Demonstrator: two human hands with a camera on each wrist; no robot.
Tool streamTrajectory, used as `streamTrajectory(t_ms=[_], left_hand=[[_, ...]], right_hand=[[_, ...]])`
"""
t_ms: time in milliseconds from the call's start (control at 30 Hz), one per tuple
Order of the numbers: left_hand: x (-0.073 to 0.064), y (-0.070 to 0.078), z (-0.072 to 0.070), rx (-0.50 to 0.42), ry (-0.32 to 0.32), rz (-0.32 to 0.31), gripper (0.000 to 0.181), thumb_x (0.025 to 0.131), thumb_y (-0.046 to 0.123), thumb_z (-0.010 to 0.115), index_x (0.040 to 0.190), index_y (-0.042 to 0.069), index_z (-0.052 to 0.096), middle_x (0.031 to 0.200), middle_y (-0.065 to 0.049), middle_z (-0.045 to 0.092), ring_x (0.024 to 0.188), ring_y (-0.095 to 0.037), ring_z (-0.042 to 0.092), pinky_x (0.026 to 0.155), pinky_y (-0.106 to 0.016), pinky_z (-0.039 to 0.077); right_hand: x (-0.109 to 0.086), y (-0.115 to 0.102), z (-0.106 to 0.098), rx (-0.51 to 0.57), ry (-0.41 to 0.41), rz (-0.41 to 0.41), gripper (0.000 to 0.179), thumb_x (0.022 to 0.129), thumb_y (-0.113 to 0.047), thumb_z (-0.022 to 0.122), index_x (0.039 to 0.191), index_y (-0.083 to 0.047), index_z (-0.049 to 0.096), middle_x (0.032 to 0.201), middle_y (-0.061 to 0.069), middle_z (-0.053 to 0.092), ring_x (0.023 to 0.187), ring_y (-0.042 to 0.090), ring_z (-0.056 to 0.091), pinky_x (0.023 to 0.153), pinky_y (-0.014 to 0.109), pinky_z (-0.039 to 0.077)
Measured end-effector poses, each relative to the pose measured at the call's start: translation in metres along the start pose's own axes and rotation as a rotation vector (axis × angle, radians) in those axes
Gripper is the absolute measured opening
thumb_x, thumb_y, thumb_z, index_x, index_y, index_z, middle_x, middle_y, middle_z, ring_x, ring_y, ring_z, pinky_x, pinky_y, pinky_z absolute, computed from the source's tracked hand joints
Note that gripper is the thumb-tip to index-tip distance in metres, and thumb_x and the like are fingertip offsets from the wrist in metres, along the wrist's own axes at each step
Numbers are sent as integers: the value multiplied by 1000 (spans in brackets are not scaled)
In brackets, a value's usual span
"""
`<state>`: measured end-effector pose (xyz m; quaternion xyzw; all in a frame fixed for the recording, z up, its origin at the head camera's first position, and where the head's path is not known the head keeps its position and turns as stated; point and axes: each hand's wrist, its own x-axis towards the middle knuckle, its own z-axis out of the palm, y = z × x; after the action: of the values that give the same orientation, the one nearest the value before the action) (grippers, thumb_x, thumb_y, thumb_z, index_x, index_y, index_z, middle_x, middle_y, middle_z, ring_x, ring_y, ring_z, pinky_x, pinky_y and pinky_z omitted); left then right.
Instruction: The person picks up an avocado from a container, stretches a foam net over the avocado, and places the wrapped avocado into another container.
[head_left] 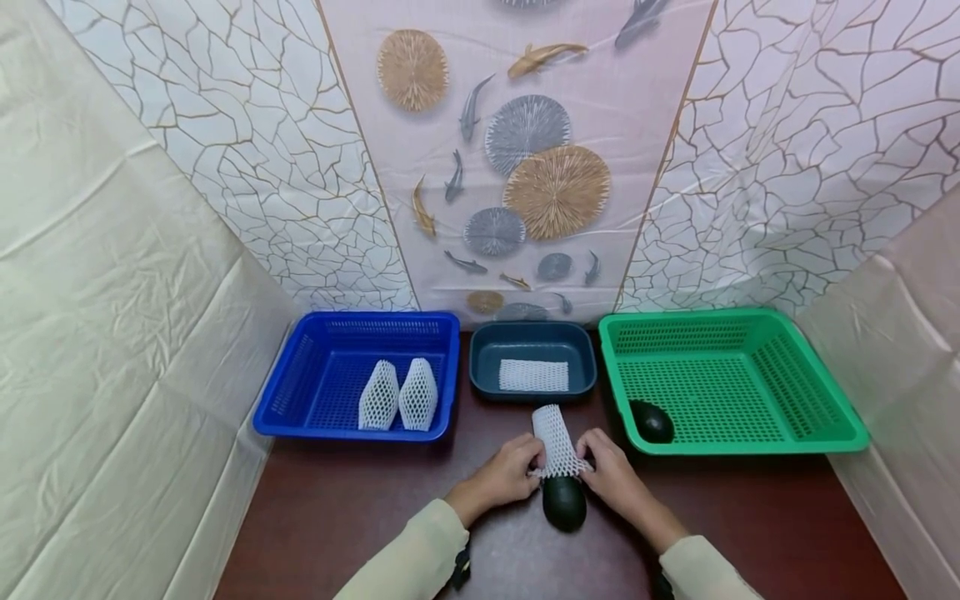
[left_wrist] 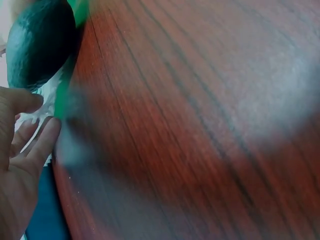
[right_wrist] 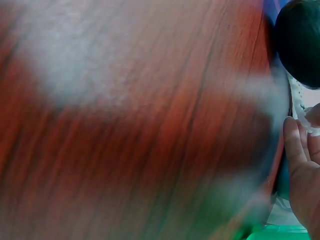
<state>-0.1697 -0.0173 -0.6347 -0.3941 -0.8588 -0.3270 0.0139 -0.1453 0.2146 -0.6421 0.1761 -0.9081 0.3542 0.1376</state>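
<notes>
In the head view, a dark green avocado (head_left: 564, 507) lies on the table with its far end inside the mouth of a white foam net sleeve (head_left: 555, 437). My left hand (head_left: 510, 471) pinches the left edge of that mouth, and my right hand (head_left: 611, 473) pinches the right edge, pulling it wide. The rest of the sleeve stretches away from me, looking unfilled. The left wrist view has the avocado (left_wrist: 40, 42) just beyond my left thumb and fingers (left_wrist: 45, 137). From the right wrist, the avocado (right_wrist: 302, 42) appears beside my right fingers (right_wrist: 295, 140), with a bit of white net between them.
At the back left, a blue basket (head_left: 300, 423) holds two net-wrapped pieces (head_left: 398, 396). A dark teal tray (head_left: 480, 354) at the back middle contains flat white net sleeving (head_left: 534, 376). Another avocado (head_left: 652, 422) sits in the green basket (head_left: 750, 447) on the right. Fabric walls surround the table (head_left: 337, 517).
</notes>
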Motion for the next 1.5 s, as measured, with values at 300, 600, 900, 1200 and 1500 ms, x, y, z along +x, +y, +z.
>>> streamTrajectory(t_ms=[300,600,900,1200,1500], left_hand=[[-4,1,-5,-5,-46,12,20,77,-1,74,90,9,61,86,-4,59,80,-4,45,68,-7,31],[-10,1,-3,-20,-29,15,22,78,5,75,95,9,61,87,-3,60,79,-4,51,68,-5,37],[-18,-1,-3,-100,-85,-17,33,79,21,73,107,10,58,96,-2,59,84,-10,57,73,-8,42],[-23,1,0,-121,-184,-80,72,84,51,78,138,16,45,123,1,55,111,-7,58,96,-16,47],[-23,2,3,-106,-172,-86,94,78,54,86,150,13,41,133,0,56,117,-5,58,99,-18,49]], right_hand=[[-9,-1,-2,72,-49,21,41,69,17,76,93,-10,56,93,-1,57,87,13,63,73,32,58],[-15,-4,-2,138,-78,49,36,75,14,75,97,-9,60,97,-1,60,88,9,64,72,26,57],[-25,-5,-6,225,-101,92,26,84,7,73,103,-8,64,101,1,65,91,13,67,73,25,59],[-33,-3,-11,336,-220,124,35,91,-7,74,122,-4,59,111,4,67,98,14,67,83,32,59],[-40,0,-15,274,-303,28,89,74,-42,93,141,-5,49,134,5,59,112,10,61,92,33,57]])
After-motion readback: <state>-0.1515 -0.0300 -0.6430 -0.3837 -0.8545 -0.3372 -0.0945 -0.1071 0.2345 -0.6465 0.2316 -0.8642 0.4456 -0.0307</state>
